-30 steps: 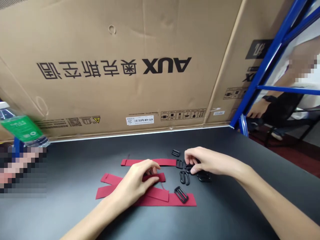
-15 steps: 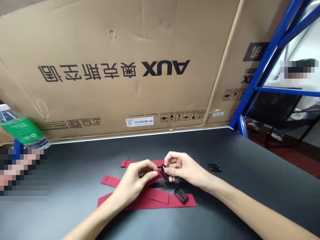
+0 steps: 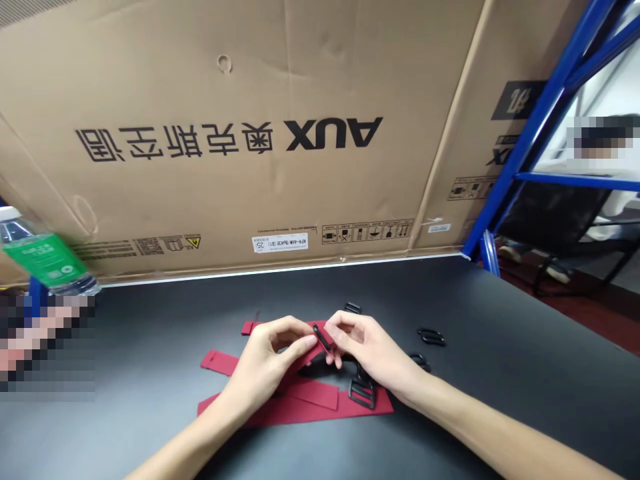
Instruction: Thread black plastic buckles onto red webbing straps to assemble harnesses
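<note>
My left hand (image 3: 273,353) pinches a red webbing strap (image 3: 306,362) beside a black slide buckle (image 3: 321,336), which stands edge-on. Red webbing shows on both sides of the buckle's bar. On the right side, my right hand (image 3: 365,340) closes thumb and forefinger on the strap's short end; its other fingers curl below. The hands partly hide how the webbing runs through the slots. Beneath them lie more red straps (image 3: 320,393), one crossing over a wider one (image 3: 260,418). A black buckle (image 3: 362,393) rests on the wider strap's right end.
Other black buckles lie on the dark table (image 3: 500,373): one behind my right hand (image 3: 353,307), another to the right (image 3: 431,336), one partly behind my wrist (image 3: 420,361). A cardboard box (image 3: 230,193) walls the back. A bottle (image 3: 47,260) leans left; a blue frame (image 3: 530,143) stands right.
The held buckle has turned edge-on, and red webbing now shows on its right side. My right hand has shifted from the buckle to the strap's end. The front buckle has turned.
</note>
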Demonstrator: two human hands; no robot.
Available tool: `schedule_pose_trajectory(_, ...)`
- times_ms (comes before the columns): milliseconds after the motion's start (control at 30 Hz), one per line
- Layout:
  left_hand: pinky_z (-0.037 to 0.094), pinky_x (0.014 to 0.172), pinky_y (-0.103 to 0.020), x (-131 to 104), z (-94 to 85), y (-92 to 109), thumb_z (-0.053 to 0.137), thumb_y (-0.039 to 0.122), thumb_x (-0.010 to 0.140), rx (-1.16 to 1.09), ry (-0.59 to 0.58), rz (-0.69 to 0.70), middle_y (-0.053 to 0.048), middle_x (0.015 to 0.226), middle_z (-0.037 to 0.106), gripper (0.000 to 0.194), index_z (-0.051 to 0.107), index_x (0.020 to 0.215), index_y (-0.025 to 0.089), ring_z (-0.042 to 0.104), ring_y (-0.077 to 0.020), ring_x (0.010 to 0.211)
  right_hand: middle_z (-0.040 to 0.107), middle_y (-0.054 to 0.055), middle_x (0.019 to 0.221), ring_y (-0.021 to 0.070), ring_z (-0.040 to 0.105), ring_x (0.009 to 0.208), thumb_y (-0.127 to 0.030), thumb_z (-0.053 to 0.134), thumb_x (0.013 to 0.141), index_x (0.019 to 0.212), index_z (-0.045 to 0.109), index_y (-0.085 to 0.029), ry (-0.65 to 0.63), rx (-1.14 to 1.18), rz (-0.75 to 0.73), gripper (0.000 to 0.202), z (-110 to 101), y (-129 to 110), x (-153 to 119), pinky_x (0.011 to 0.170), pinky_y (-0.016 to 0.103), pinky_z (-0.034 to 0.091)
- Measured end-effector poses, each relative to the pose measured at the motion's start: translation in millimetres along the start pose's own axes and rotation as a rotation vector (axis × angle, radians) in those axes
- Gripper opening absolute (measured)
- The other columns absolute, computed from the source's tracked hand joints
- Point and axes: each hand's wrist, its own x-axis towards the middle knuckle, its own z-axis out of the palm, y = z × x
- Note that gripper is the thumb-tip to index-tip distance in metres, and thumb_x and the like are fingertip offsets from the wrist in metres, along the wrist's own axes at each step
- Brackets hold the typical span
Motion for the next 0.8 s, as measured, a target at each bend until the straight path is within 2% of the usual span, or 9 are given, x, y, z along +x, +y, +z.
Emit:
schedule_pose_trajectory(133,0.054,0.065,-0.029,-2.2,2.1,-1.0,0.058,0.042,0.086,0.053,0.047,0.022,-0.002,0.076,0.069,0.025,0.062,0.093,0.018,0.065,-0.0169,0.067,0.059,0.002,0.081,0.0162,0.057,0.073,-0.052,0.064,0.084,0.076,0.058,-0.02,0.073,-0.24,-0.169,0.034,1.0,-3.3,-2.5,0.071,0.03,0.047)
schedule_pose_trajectory(233,0.054,0.07,-0.03,-5.4,5.7,-2.5,0.061,0.039,0.087,0.229,0.071,0.156,-0.001,0.081,0.069,0.026,0.061,0.106,0.021,0.065,-0.0173,0.072,0.059,0.003,0.091,0.0158,0.057,0.078,-0.043,0.06,0.088,0.072,0.057,-0.019,0.105,-0.34,-0.246,0.029,2.9,-3.9,-5.7,0.071,0.028,0.047)
schedule_pose_trajectory(367,0.052,0.071,-0.028,-7.9,10.1,-6.4,0.064,0.03,0.086,0.464,0.101,0.323,-0.002,0.087,0.07,0.021,0.064,0.106,0.022,0.063,-0.0168,0.074,0.061,0.004,0.093,0.0168,0.059,0.082,-0.037,0.056,0.091,0.071,0.056,-0.02,0.143,-0.411,-0.292,0.026,6.2,-4.2,-8.5,0.072,0.028,0.046)
schedule_pose_trajectory(467,0.05,0.066,-0.027,-7.5,8.7,-8.6,0.06,0.026,0.086,0.554,0.12,0.287,-0.001,0.083,0.069,0.019,0.065,0.104,0.02,0.062,-0.0167,0.068,0.061,0.005,0.093,0.0179,0.059,0.083,-0.038,0.054,0.091,0.07,0.055,-0.02,0.238,-0.459,-0.313,0.027,4.2,-7.7,-7.8,0.072,0.029,0.046)
schedule_pose_trajectory(567,0.049,0.066,-0.029,-5.8,4.2,-8.9,0.059,0.026,0.085,0.591,0.083,0.212,-0.002,0.082,0.068,0.019,0.065,0.102,0.02,0.062,-0.0181,0.069,0.063,0.005,0.095,0.0165,0.059,0.077,-0.046,0.056,0.089,0.072,0.053,-0.02,0.308,-0.356,-0.277,0.031,-0.8,-11.7,-5.2,0.068,0.029,0.046)
schedule_pose_trajectory(633,0.05,0.07,-0.03,-4.9,2.7,-8.2,0.059,0.028,0.087,0.542,0.033,0.2,-0.003,0.085,0.069,0.024,0.065,0.109,0.02,0.062,-0.019,0.073,0.064,0.005,0.098,0.0136,0.058,0.067,-0.054,0.058,0.087,0.082,0.054,-0.021,0.224,-0.194,-0.227,0.034,-2.9,-12.3,-3.4,0.061,0.028,0.046)
schedule_pose_trajectory(700,0.05,0.073,-0.029,-4.3,3.0,-7.3,0.057,0.028,0.09,0.476,-0.022,0.216,-0.003,0.087,0.068,0.024,0.065,0.111,0.021,0.062,-0.019,0.076,0.066,0.005,0.095,0.0123,0.058,0.06,-0.06,0.063,0.082,0.094,0.053,-0.022,0.065,-0.055,-0.186,0.041,-3.0,-10.8,-2.1,0.056,0.027,0.045)
schedule_pose_trajectory(767,0.05,0.075,-0.028,-3.9,3.8,-7.2,0.057,0.024,0.09,0.438,-0.075,0.223,-0.002,0.087,0.067,0.019,0.066,0.107,0.021,0.061,-0.0185,0.077,0.065,0.002,0.083,0.0126,0.059,0.059,-0.06,0.069,0.077,0.094,0.055,-0.021,-0.051,-0.013,-0.161,0.045,-2.5,-8.6,-1.2,0.056,0.026,0.045)
schedule_pose_trajectory(800,0.05,0.075,-0.028,-3.6,3.6,-7.7,0.059,0.024,0.089,0.435,-0.091,0.216,-0.001,0.088,0.067,0.019,0.066,0.106,0.021,0.061,-0.0186,0.078,0.063,0.0,0.076,0.0124,0.058,0.059,-0.059,0.071,0.076,0.09,0.057,-0.02,-0.068,-0.024,-0.153,0.044,-2.7,-7.8,-0.8,0.057,0.027,0.045)
